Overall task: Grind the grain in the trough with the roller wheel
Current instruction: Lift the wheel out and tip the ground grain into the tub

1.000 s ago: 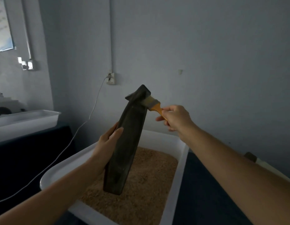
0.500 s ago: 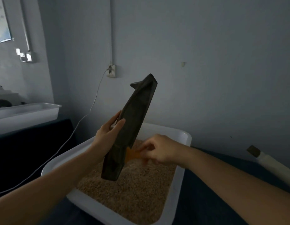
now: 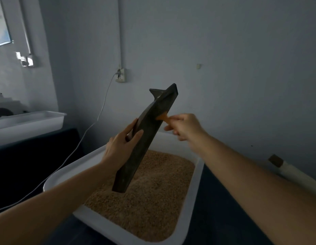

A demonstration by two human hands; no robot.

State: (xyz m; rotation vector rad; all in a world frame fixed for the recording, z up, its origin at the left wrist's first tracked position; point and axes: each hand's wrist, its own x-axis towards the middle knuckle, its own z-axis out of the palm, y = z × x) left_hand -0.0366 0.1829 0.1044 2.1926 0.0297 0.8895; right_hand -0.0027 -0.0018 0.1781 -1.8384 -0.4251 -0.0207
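Above the white tub of grain: left hand, fingers curled round tilted trough; right hand pinching brush.

A dark, almost black trough with a dull, faintly mottled surface is seen above a white tray. The tray is filled with golden-brown grain of a fine speckled texture. An orange brush handle is shown against the dark trough. The desk is covered in a deep navy-black. A second white tray is found at the left. The wall is painted a pale grey-blue, and a white cable and a white socket are set against it. A white roll with a brown end is seen at the right.
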